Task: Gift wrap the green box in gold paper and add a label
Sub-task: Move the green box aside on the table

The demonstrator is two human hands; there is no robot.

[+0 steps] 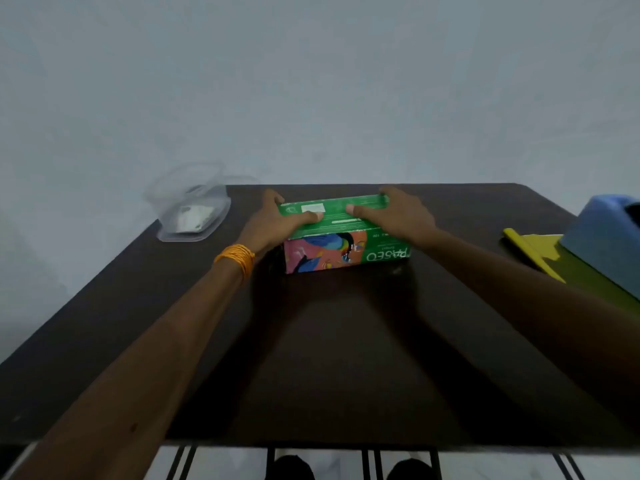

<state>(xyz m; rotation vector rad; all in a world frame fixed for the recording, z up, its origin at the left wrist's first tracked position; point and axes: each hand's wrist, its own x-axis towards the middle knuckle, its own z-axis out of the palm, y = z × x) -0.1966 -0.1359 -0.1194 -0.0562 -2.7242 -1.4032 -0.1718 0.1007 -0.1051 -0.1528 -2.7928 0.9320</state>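
Observation:
The green box (337, 220) stands at the far middle of the dark table (332, 341), its colourful printed side facing me. My left hand (273, 220) grips its left end, thumb on the green top and fingers curled over the far edge. My right hand (398, 214) grips the right end the same way. A folded sheet of yellow-gold paper (540, 251) lies at the table's right edge.
A clear plastic container (192, 209) with white pieces inside sits at the far left corner. A blue object (609, 237) rests on the gold paper at the right edge. A pale wall rises behind the table. Orange bangles (237, 258) circle my left wrist.

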